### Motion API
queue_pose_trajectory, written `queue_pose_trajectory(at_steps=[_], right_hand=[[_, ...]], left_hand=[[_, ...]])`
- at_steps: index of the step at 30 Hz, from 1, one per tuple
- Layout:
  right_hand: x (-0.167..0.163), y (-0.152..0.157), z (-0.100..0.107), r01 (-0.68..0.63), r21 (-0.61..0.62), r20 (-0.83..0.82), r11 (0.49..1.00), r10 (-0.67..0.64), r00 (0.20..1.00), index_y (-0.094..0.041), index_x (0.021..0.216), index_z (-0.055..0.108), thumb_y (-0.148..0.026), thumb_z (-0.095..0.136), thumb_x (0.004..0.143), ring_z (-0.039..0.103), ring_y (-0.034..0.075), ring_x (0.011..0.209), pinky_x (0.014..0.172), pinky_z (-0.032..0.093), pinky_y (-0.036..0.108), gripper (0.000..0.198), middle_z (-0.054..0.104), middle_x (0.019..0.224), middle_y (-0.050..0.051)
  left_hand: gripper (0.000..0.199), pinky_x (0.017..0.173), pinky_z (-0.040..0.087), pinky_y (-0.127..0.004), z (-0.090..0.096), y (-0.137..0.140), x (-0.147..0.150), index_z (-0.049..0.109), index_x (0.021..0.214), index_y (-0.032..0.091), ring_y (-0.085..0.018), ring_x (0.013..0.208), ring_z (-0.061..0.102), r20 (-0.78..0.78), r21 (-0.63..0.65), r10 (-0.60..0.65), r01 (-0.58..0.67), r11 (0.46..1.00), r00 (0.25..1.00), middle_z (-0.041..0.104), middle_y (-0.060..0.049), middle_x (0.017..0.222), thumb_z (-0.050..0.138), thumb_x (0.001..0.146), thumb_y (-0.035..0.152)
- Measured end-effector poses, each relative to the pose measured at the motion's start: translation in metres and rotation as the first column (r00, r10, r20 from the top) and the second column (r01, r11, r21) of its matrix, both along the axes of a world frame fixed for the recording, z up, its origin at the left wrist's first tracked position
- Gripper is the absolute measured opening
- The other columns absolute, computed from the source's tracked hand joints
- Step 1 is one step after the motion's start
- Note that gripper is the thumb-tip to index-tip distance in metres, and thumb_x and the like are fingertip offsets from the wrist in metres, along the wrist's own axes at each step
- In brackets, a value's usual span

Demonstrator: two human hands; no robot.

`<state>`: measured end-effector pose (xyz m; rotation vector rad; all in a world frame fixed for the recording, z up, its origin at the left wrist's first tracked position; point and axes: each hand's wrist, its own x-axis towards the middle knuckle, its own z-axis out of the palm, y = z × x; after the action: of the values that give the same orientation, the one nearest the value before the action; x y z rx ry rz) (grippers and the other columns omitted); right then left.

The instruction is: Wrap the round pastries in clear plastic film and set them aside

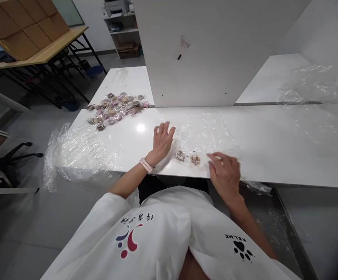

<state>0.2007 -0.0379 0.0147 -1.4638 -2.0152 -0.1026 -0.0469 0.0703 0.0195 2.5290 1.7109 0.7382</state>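
Observation:
A clear plastic bag (205,130) lies flat on the white table in front of me. Inside or under its near edge sit two small wrapped pieces, a brownish one (180,156) and a yellow-brown one (195,159); I cannot tell what they are. My left hand (162,140), with a pale watch band at the wrist, rests at the bag's left side, its fingers spread. At the right side, just beside the yellow-brown piece, is my right hand (225,173). Its fingers are bent, with thumb and forefinger apart near the plastic.
Several small wrapped pieces (118,109) form a pile at the table's far left. A stack of clear bags (81,151) hangs over the left front edge. More clear plastic (326,89) lies at the right. A tall white panel (198,54) rises behind the table (274,147).

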Motion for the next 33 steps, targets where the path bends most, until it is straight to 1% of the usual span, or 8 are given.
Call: queue_pose_trajectory(at_steps=[4, 8, 12, 19, 22, 26, 29, 33], right_hand=[[-0.023, -0.019, -0.012, -0.319, 0.008, -0.190, 0.948, 0.315, 0.930, -0.022, 0.105, 0.069, -0.011, 0.048, 0.096, 0.065, 0.017, 0.086, 0.074, 0.053, 0.030, 0.025, 0.069, 0.094, 0.006], [-0.012, -0.017, -0.023, -0.067, -0.014, -0.271, 0.998, 0.061, 0.961, -0.021, 0.102, 0.069, -0.014, 0.051, 0.095, 0.067, 0.017, 0.085, 0.073, 0.053, 0.029, 0.020, 0.070, 0.094, 0.006], [0.010, -0.005, -0.019, 0.189, -0.057, -0.311, 0.980, -0.197, 0.930, -0.020, 0.096, 0.070, -0.021, 0.052, 0.095, 0.067, 0.018, 0.080, 0.069, 0.055, 0.030, 0.018, 0.070, 0.093, 0.006], [0.003, -0.013, -0.015, 0.341, 0.165, -0.370, 0.925, -0.263, 0.891, -0.020, 0.110, 0.064, -0.022, 0.059, 0.090, 0.062, 0.024, 0.107, 0.083, 0.056, 0.040, 0.021, 0.062, 0.114, 0.012], [-0.008, -0.020, -0.019, 0.083, 0.196, -0.261, 0.977, -0.030, 0.965, -0.024, 0.099, 0.067, -0.015, 0.058, 0.090, 0.064, 0.021, 0.094, 0.083, 0.055, 0.038, 0.015, 0.066, 0.093, 0.007], [-0.012, -0.001, -0.028, -0.335, -0.141, -0.123, 0.932, 0.319, 0.940, -0.025, 0.129, 0.061, -0.022, 0.049, 0.096, 0.055, 0.026, 0.126, 0.101, 0.049, 0.046, 0.035, 0.062, 0.133, 0.011], [-0.003, 0.030, -0.037, -0.339, -0.236, -0.074, 0.911, 0.331, 0.941, -0.023, 0.142, 0.052, -0.030, 0.046, 0.098, 0.048, 0.027, 0.134, 0.105, 0.044, 0.049, 0.045, 0.054, 0.144, 0.010], [0.010, 0.061, -0.041, -0.265, -0.278, -0.150, 0.923, 0.231, 0.961, -0.021, 0.127, 0.063, -0.036, 0.040, 0.100, 0.061, 0.026, 0.110, 0.095, 0.048, 0.044, 0.039, 0.069, 0.121, 0.011]], left_hand=[[0.016, 0.064, 0.051, -0.035, -0.022, -0.061, -0.005, 0.056, 0.092, 0.022, -0.019, 0.072, 0.061, 0.092, 0.044, -0.309, 0.306, 0.951, 0.947, 0.063, -0.005, 0.077, 0.042, 0.099, 0.020], [0.018, 0.083, 0.057, -0.037, -0.034, -0.099, -0.016, 0.056, 0.114, 0.020, -0.021, 0.104, 0.066, 0.112, 0.029, -0.517, 0.517, 0.855, 0.849, 0.070, -0.009, 0.106, 0.046, 0.098, 0.020], [0.040, 0.109, 0.047, -0.049, -0.036, -0.090, -0.017, 0.044, 0.138, 0.021, -0.025, 0.140, 0.044, 0.135, -0.003, -0.540, 0.546, 0.838, 0.831, 0.057, -0.014, 0.139, 0.045, 0.098, 0.020], [0.049, 0.117, 0.036, -0.053, -0.040, -0.059, -0.009, 0.040, 0.145, 0.020, -0.028, 0.146, 0.035, 0.092, -0.122, -0.517, 0.524, 0.843, 0.851, 0.046, -0.013, 0.151, 0.049, 0.098, 0.032], [0.045, 0.115, 0.039, -0.050, -0.039, -0.053, -0.008, 0.044, 0.141, 0.019, -0.026, 0.144, 0.039, 0.097, -0.150, -0.514, 0.523, 0.839, 0.852, 0.048, -0.012, 0.149, 0.049, 0.097, 0.028], [0.039, 0.109, 0.043, -0.048, -0.034, -0.040, -0.006, 0.050, 0.134, 0.019, -0.024, 0.134, 0.048, 0.138, -0.189, -0.466, 0.485, 0.854, 0.874, 0.055, -0.012, 0.142, 0.049, 0.096, 0.023], [0.031, 0.100, 0.046, -0.045, -0.031, -0.024, -0.004, 0.056, 0.126, 0.019, -0.024, 0.120, 0.057, 0.145, -0.250, -0.385, 0.410, 0.877, 0.912, 0.064, -0.010, 0.130, 0.049, 0.096, 0.021], [0.022, 0.095, 0.043, -0.042, -0.020, -0.009, -0.007, 0.063, 0.114, 0.020, -0.023, 0.102, 0.063, 0.140, -0.335, -0.238, 0.272, 0.902, 0.961, 0.073, -0.007, 0.106, 0.052, 0.096, 0.028]])
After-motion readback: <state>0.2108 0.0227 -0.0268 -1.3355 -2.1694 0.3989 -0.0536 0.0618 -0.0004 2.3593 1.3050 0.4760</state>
